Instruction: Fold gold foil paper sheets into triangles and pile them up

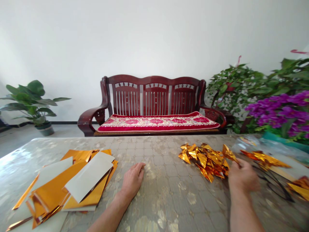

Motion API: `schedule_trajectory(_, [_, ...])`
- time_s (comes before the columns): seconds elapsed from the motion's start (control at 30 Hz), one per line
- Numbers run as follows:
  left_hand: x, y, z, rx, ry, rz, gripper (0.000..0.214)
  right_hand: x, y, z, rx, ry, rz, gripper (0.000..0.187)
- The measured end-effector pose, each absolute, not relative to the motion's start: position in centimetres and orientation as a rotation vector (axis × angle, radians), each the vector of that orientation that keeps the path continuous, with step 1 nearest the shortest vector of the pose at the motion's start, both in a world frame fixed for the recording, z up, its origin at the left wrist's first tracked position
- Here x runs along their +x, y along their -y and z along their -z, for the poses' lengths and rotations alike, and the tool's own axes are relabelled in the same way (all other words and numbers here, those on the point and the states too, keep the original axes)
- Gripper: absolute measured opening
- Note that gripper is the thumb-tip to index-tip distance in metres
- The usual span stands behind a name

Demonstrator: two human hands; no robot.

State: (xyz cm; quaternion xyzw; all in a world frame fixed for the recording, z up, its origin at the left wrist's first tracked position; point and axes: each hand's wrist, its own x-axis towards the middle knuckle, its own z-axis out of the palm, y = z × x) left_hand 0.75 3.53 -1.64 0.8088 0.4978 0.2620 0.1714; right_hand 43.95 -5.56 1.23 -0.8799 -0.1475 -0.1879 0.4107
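My right hand (243, 176) is closed on a folded gold foil paper piece (228, 152), pinched at its narrow end. That piece is held at the right edge of a pile of folded gold foil pieces (205, 159). My left hand (133, 178) rests on the table with its fingers loosely curled together, and nothing shows in it. To its left, apart from it, lies a loose stack of gold foil sheets (54, 183), some with their white backs up, such as the white sheet (90, 175) on top.
The patterned table (164, 193) spans the front. At its right side lie eyeglasses (277, 185), more gold foil (267, 159) and a clear plastic bag (251, 143). Purple flowers (282, 111) stand beyond. Behind the table is a wooden bench (155, 100); a potted plant (44, 129) stands left.
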Motion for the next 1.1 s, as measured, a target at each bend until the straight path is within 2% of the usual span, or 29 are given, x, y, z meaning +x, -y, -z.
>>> schedule_trajectory(0.13, [0.7,-3.4,1.6,2.297,-1.415,-0.740,0.020,44.0,5.1,-0.4,-2.278,0.534,0.408,0.042])
schedule_trajectory(0.23, [0.7,-3.4,1.6,2.304,-1.407,-0.749,0.019,44.2,4.8,0.2,-2.227,0.610,0.546,0.043])
schedule_trajectory(0.5, [0.8,-3.3,1.6,2.341,-1.399,-0.772,0.019,40.3,2.4,-1.3,-1.711,1.053,0.888,0.035])
schedule_trajectory(0.67, [0.8,-2.8,1.5,2.440,-1.373,-0.902,0.024,32.3,-0.6,-1.3,-1.383,1.562,0.719,0.034])
schedule_trajectory(0.8, [0.7,-2.6,1.0,2.501,-1.455,-0.964,0.031,27.7,-0.9,0.6,-1.292,1.836,0.535,0.038])
schedule_trajectory(1.1, [-3.2,-4.7,-2.6,2.346,-1.930,-0.692,0.038,27.6,-0.8,3.1,-1.421,1.996,0.375,0.035])
